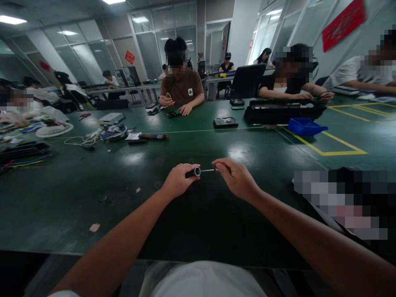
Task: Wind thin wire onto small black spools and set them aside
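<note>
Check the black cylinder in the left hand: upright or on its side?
On its side: the black cylinder lies roughly level in the left hand, ringed end toward the right hand.

The cylinder [190, 173] is black, with a pale silvery ring at its end. Just right of the cylinder, the thin tool [208, 170] shows a silver shaft and a touch of red. The tabletop [71, 189] below the cylinder is dark green. Beyond the cylinder, a brown shirt [179, 84] bears a white patch with a green shape. Beyond it to the right, the tray [305, 127] is blue, and yellow lines [340, 154] form angular outlines.
</note>
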`<state>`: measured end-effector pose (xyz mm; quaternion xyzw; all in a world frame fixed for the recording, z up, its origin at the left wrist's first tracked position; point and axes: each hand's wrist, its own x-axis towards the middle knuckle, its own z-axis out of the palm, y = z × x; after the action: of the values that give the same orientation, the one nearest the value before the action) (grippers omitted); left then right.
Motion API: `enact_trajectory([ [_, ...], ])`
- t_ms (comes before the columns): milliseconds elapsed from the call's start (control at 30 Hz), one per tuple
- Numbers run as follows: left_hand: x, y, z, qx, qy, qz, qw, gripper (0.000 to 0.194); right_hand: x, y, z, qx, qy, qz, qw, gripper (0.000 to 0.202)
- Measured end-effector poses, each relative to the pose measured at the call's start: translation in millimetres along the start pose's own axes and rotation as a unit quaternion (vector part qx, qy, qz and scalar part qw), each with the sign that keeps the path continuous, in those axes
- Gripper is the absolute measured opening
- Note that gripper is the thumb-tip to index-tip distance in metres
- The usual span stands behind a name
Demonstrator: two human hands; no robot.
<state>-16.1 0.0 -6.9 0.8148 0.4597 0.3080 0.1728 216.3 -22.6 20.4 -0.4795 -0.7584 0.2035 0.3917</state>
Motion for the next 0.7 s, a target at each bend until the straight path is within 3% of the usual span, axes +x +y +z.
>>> enact_trajectory([
  [200, 0.2, 0.8, -2.7, 0.002, 0.006, -0.01, 1.0, 0.037, -2.0, 0.7, 2.5, 0.027, -0.018, -0.013, 0.999, 0.022],
  [367, 0.0, 1.4, -1.0, -0.002, 0.004, 0.004, 1.0, 0.038, 0.4, 1.1, 2.0, 0.026, -0.007, 0.029, 0.999, 0.034],
  [700, 0.1, -4.0, -3.6, 0.007, 0.03, -0.007, 1.0, 0.04, -2.8, 3.5, 4.1, 0.045, -0.023, -0.013, 0.999, 0.021],
])
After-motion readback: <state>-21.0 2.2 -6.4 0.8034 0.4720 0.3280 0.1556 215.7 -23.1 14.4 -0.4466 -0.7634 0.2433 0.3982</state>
